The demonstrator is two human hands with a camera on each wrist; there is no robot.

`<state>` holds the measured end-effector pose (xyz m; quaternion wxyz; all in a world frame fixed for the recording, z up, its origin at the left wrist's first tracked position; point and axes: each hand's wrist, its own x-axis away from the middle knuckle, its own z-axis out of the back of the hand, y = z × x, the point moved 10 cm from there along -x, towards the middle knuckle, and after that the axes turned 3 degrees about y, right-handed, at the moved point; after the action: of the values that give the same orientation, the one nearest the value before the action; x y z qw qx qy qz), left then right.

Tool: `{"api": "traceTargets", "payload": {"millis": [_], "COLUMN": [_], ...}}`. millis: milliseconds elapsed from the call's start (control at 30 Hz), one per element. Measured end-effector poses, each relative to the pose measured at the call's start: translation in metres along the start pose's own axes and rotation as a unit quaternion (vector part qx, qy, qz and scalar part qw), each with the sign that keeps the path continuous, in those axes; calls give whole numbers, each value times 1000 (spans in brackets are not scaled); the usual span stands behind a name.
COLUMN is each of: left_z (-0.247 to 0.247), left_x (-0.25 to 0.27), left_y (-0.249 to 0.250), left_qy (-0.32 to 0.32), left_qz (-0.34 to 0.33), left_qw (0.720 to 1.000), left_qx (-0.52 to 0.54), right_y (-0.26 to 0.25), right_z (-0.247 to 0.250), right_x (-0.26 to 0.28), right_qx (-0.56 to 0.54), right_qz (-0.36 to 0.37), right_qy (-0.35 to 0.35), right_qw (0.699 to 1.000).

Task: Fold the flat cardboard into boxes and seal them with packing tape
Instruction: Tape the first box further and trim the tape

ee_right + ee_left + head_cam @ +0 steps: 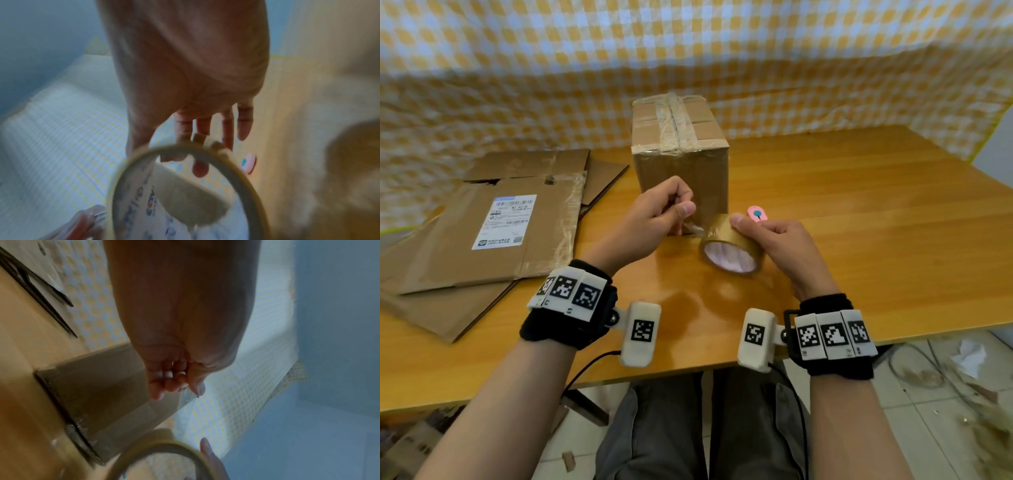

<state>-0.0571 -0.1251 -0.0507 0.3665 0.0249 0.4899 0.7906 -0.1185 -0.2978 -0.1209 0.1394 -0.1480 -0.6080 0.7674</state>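
A folded cardboard box [681, 150] stands at the table's middle, its top sealed with clear tape. In front of it my right hand [767, 236] grips a roll of brown packing tape [732, 248] above the table, thumb on its outer face. My left hand [671, 209] pinches the free end of the tape [693, 228] between thumb and forefinger, a short strip drawn out from the roll. The left wrist view shows the pinched tape end [188, 395] beside the box [98, 395]. The right wrist view shows the roll [179, 186] close up and blurred.
Flattened cardboard sheets [482, 233], one with a white shipping label, lie stacked at the table's left. A small pink cutter [756, 214] lies just behind my right hand. The wooden table [876, 205] is bordered by a yellow checked cloth.
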Motion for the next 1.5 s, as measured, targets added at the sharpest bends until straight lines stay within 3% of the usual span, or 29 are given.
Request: {"api": "traceTargets", "payload": {"millis": [67,200,367,500,633,767,900,1067,1300,1500], "left_z": [4,12,30,37,67,88,99,108,108,106], "left_x": [0,-3,-5,1,2,-4,-2,-5,-12,-11], "left_y": [0,4,0,-2,-6,-5,-6,-12,-11,-10], "left_qy": [10,8,35,63,108,127,118,153,197,233], "left_qz": [7,4,4,3,17,21,29,44,45,37], "left_qw": [1000,1000,999,998,993,986,990,987,976,962], "left_qx": [10,29,21,3,46,107,66,-2,-87,-135], "right_y": [-15,-37,-49,-59,-70,-97,-110,-117,-137,-144], "right_z": [6,7,3,8,22,14,19,23,37,26], "right_x": [-1,-1,-2,-9,-15,-17,-25,-33,-46,-49], "right_qx": [-31,-89,-80,-27,63,63,117,142,163,203], "right_qz": [35,86,125,150,173,199,221,227,264,288], "right_qy": [10,-53,-111,-82,2,-23,4,5,108,138], "right_qw": [999,991,983,985,983,978,968,963,945,925]}}
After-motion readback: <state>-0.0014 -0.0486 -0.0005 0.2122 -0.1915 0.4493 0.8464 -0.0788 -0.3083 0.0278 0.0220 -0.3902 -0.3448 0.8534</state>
